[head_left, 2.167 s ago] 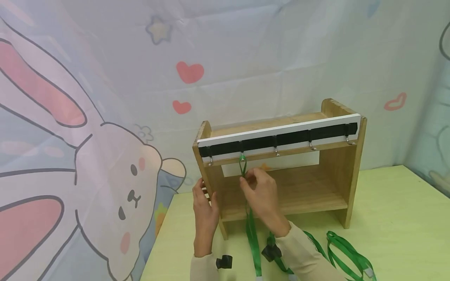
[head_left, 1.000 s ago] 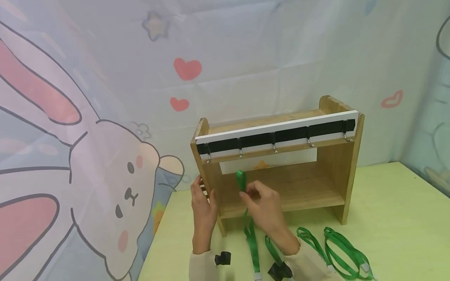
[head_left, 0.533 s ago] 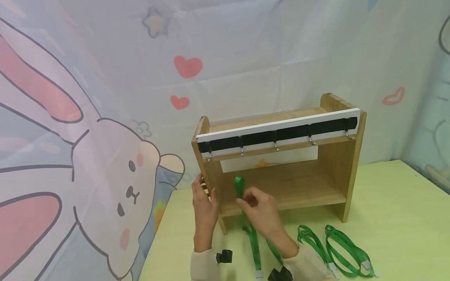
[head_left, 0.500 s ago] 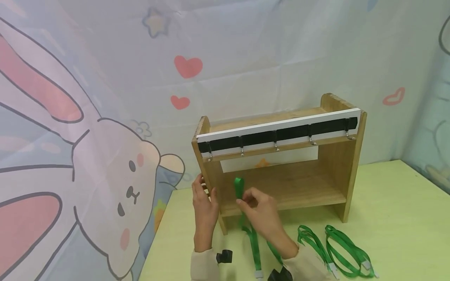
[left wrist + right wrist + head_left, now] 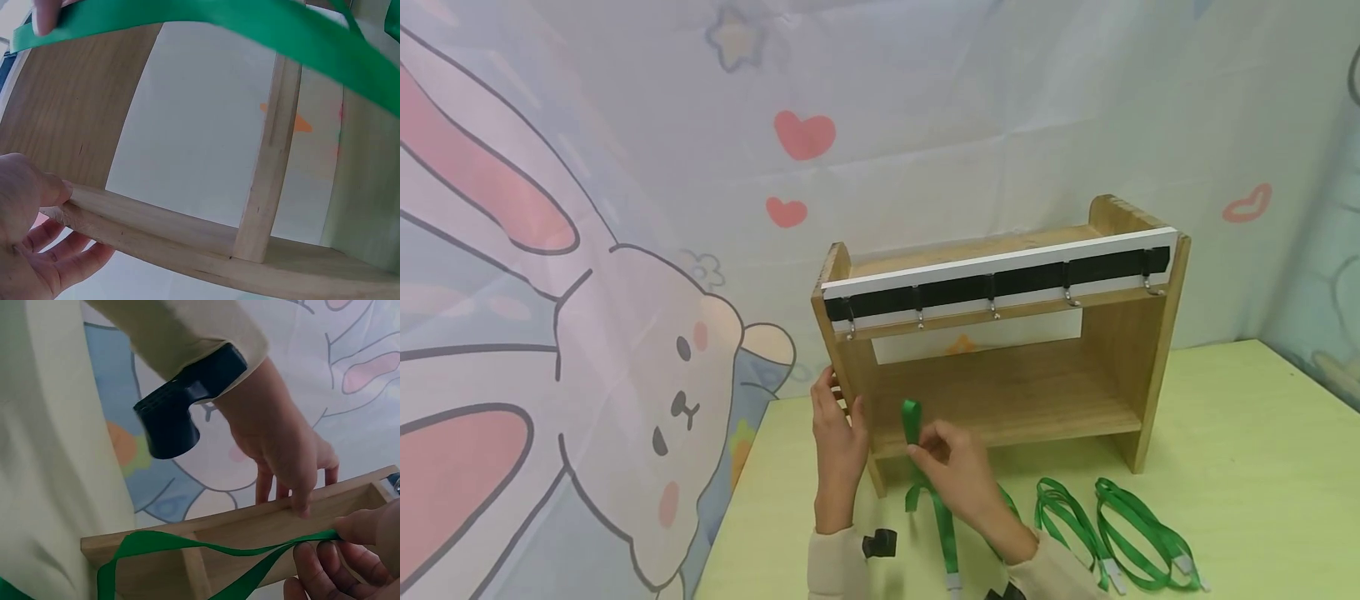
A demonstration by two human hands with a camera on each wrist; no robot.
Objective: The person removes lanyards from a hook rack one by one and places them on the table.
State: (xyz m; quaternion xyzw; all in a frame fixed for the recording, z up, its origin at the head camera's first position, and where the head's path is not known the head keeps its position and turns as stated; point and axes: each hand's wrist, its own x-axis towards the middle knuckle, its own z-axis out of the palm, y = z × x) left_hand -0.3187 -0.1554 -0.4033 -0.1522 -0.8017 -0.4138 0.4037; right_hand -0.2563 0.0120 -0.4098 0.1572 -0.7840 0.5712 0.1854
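My left hand (image 5: 838, 442) grips the left side panel of a small wooden shelf (image 5: 1000, 400); the left wrist view shows its thumb (image 5: 55, 189) on one face and fingers curled behind the edge. Between thumb and fingertips, my right hand (image 5: 958, 471) pinches a green lanyard (image 5: 912, 421) just below its looped top. That loop stands up in front of the lower shelf board, below the row of silver hooks (image 5: 921, 318). The rest of the strap droops to the table, ending in a white clip (image 5: 953, 582). No hook carries anything.
Two coiled green lanyards (image 5: 1142, 533) with white clips lie on the pale yellow-green table (image 5: 1247, 433) at the right. Another green strap (image 5: 1008, 502) is partly hidden behind my right forearm. A printed cloth with a rabbit (image 5: 655, 400) hangs behind and to the left.
The lanyard's loop was at the second hook from the left; it has come off and moved down with my right hand. My left hand keeps its hold on the shelf.
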